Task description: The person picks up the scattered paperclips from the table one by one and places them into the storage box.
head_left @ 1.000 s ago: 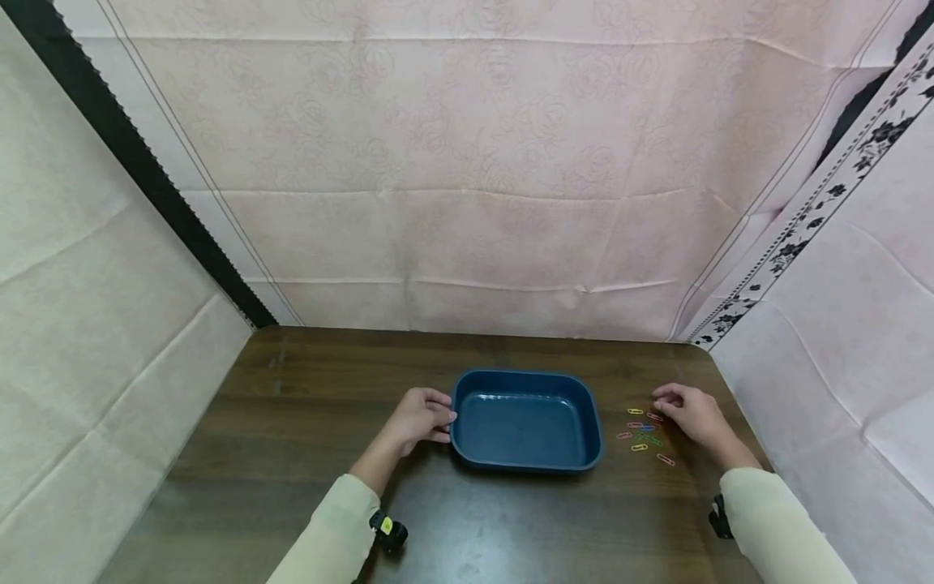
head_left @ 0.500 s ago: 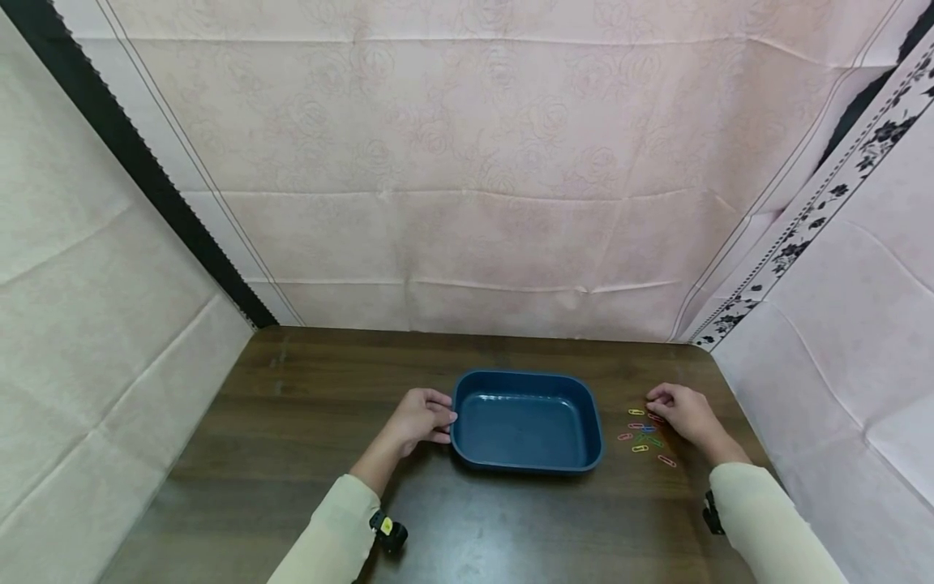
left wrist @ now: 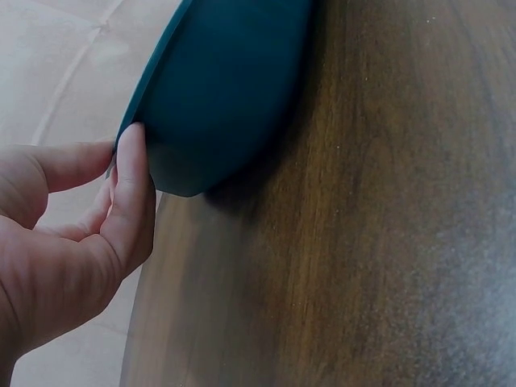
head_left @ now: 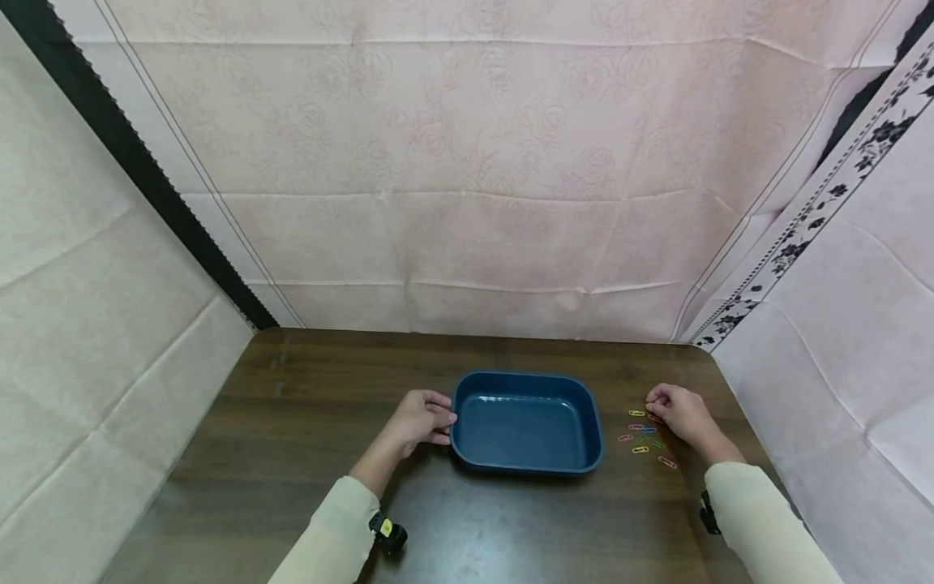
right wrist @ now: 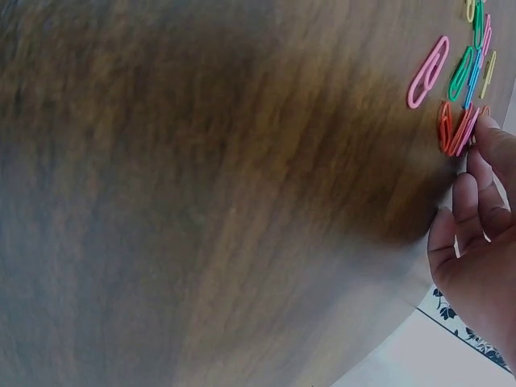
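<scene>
Taking the blue tray (head_left: 529, 430) as our clock centre, twelve pointing away from us, we find a pale sleeve (head_left: 328, 531) and black wrist camera (head_left: 394, 537) nearest, at eight. At nine, the left hand (head_left: 419, 418) pinches the tray's rim between thumb and fingers; a hard tug there could, we judge, skid it across the wooden table (head_left: 314, 454). At three, coloured paper clips (head_left: 648, 430) lie bunched. The right hand (head_left: 684, 414) sits at the bunch's two o'clock, fingertips drawn nearly together; we cannot tell whether they have caught a clip. Such thin wire could slip from a loose pinch, or drag neighbours along. The tray's raised wall stands between clips and tray floor. Beyond, we see patterned cloth (head_left: 467, 162) at twelve, a floral band (head_left: 820, 211) at two.
</scene>
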`<state>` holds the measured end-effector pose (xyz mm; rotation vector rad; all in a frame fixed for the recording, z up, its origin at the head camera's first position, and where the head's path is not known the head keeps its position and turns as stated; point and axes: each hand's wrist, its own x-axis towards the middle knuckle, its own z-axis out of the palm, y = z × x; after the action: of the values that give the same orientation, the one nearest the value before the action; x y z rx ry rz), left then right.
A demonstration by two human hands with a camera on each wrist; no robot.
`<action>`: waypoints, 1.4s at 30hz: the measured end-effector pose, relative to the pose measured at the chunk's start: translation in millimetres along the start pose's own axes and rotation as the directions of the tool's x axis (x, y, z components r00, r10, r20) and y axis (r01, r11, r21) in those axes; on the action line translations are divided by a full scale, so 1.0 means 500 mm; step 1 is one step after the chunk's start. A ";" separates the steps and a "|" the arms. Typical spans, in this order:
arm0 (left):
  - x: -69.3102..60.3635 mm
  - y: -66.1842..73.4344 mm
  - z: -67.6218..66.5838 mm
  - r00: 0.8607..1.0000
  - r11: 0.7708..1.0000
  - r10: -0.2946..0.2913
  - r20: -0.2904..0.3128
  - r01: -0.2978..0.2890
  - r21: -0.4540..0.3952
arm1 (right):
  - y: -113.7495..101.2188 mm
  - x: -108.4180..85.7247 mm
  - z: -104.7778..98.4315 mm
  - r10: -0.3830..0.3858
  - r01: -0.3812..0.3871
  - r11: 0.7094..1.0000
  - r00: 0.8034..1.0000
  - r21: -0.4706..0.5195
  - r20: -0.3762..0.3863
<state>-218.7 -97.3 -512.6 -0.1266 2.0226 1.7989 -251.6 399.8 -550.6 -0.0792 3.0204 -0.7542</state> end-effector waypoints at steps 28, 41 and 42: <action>0.001 -0.004 -0.005 1.000 1.000 0.004 0.011 -0.004 -0.010 | -0.002 0.008 0.002 -0.033 0.034 0.999 0.999 -0.031 0.038; 0.006 -0.007 -0.002 1.000 1.000 0.012 0.016 -0.012 -0.014 | -0.007 -0.003 -0.016 -0.017 0.017 1.000 1.000 -0.006 0.001; 0.007 -0.008 -0.002 1.000 1.000 0.010 0.016 -0.009 -0.016 | -0.007 -0.003 -0.018 -0.018 0.018 1.000 1.000 -0.006 0.002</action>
<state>-220.8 -98.2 -517.3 -0.1068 2.0015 1.8163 -250.1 400.8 -540.9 -0.1075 3.0244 -0.7455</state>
